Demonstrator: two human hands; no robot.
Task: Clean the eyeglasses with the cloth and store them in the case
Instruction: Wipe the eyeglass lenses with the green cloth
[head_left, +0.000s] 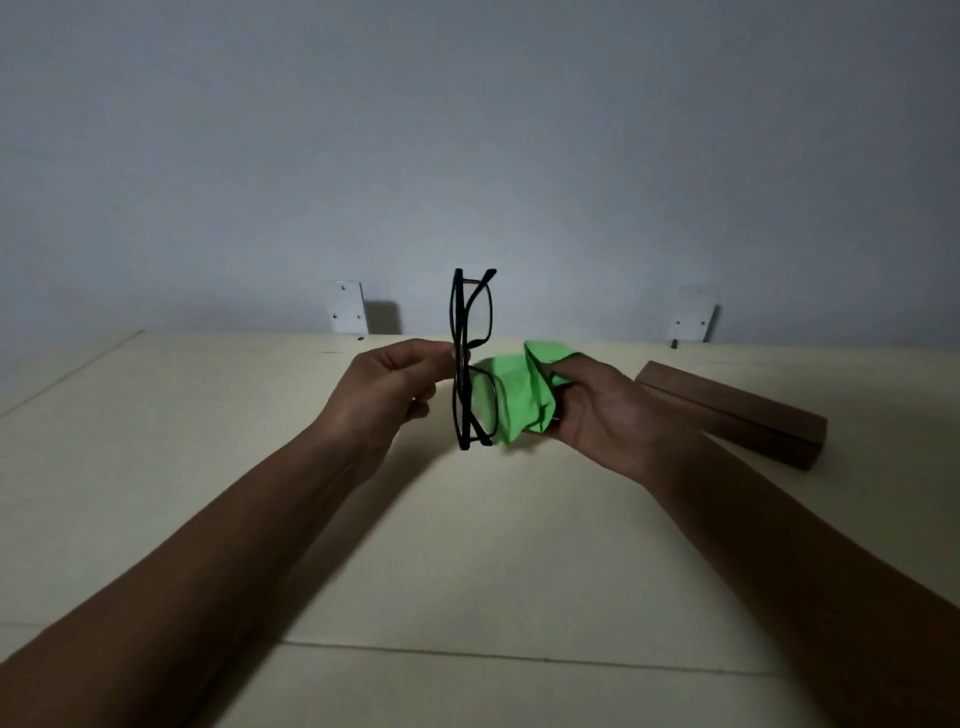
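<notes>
A: Where do we have the eyeglasses (471, 358)?

B: At frame centre, folded and standing on end, our left hand (387, 387) pinching the frame at its middle.

A: And the cloth (524, 395)?

B: Bunched in our right hand (605, 410), just right of the lower lens. The case (737, 413) lies closed on the table (467, 545), far right.

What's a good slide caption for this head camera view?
Left hand holds folded eyeglasses upright, right hand grips green cloth, brown case closed on table.
</notes>
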